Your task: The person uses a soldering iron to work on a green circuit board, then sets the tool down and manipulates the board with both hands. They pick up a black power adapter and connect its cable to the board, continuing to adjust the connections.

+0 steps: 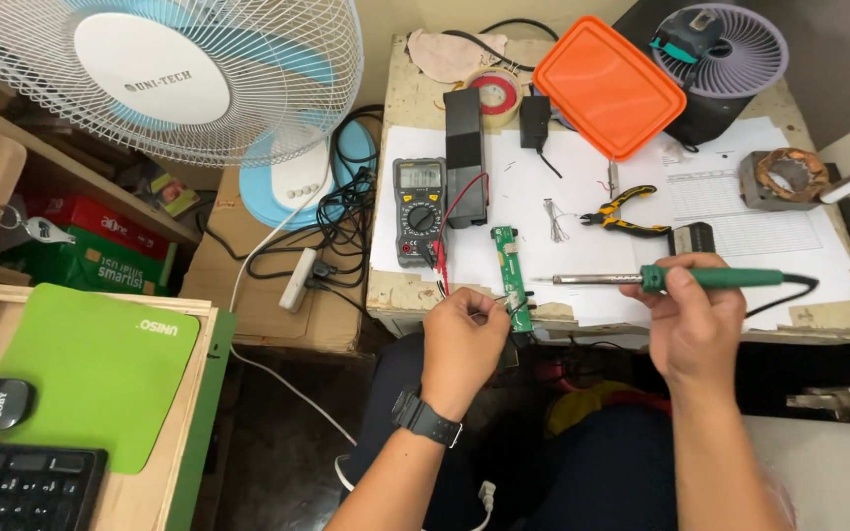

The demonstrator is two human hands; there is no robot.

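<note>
Right hand closed around one green soldering iron, left hand pinching thin wire beside one green circuit board, one multimeter left of board.

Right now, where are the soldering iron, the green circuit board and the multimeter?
soldering iron (715, 278), head view, on its green handle beside the right hand.
green circuit board (510, 270), head view, on the strip's middle.
multimeter (418, 211), head view, on its dial.
</note>
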